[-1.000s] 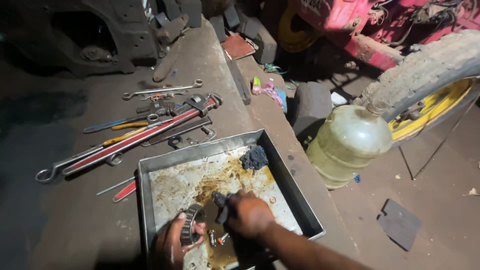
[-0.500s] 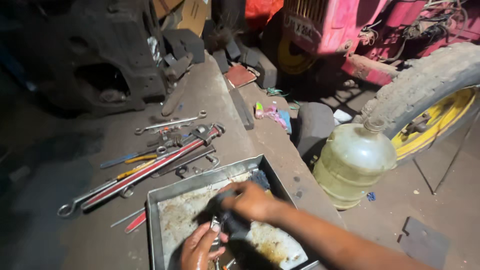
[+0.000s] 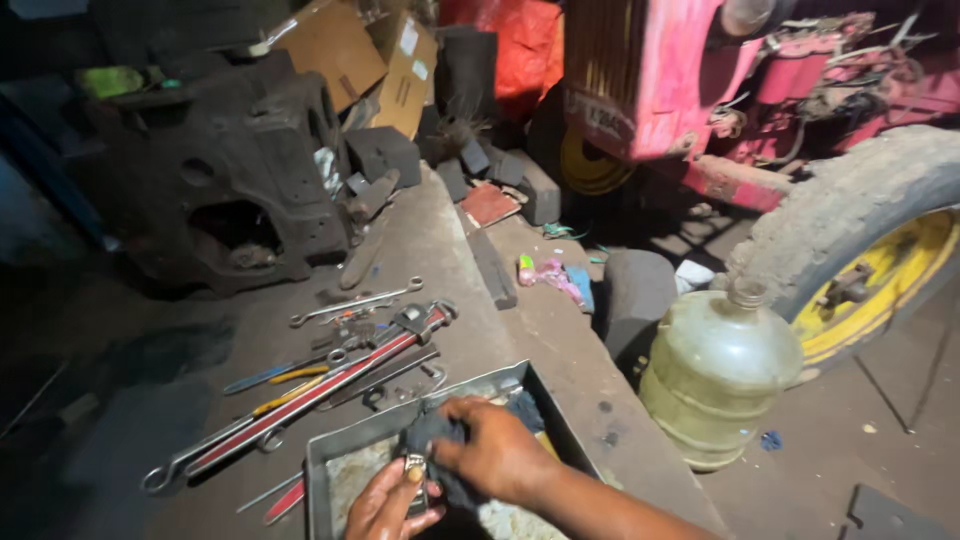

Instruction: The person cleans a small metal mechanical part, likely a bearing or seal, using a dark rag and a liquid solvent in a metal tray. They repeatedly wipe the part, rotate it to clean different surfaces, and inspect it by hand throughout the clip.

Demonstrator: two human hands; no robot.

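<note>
Cardboard boxes [image 3: 375, 55] with white labels are sitting up top behind the dark engine block [image 3: 225, 180]. Over the metal tray [image 3: 345, 450], the left hand [image 3: 385, 505] is curling around a small shiny metal part [image 3: 415, 470] while the right hand [image 3: 495, 450] is gripping a dark greasy rag [image 3: 435, 432] against it.

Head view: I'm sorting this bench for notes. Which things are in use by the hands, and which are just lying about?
In use:
left hand
right hand
small round metal part
dark greasy rag
shallow grey metal tray

Lying about:
long red pipe wrench
silver spanner
cloudy plastic jug
black cast housing
</note>
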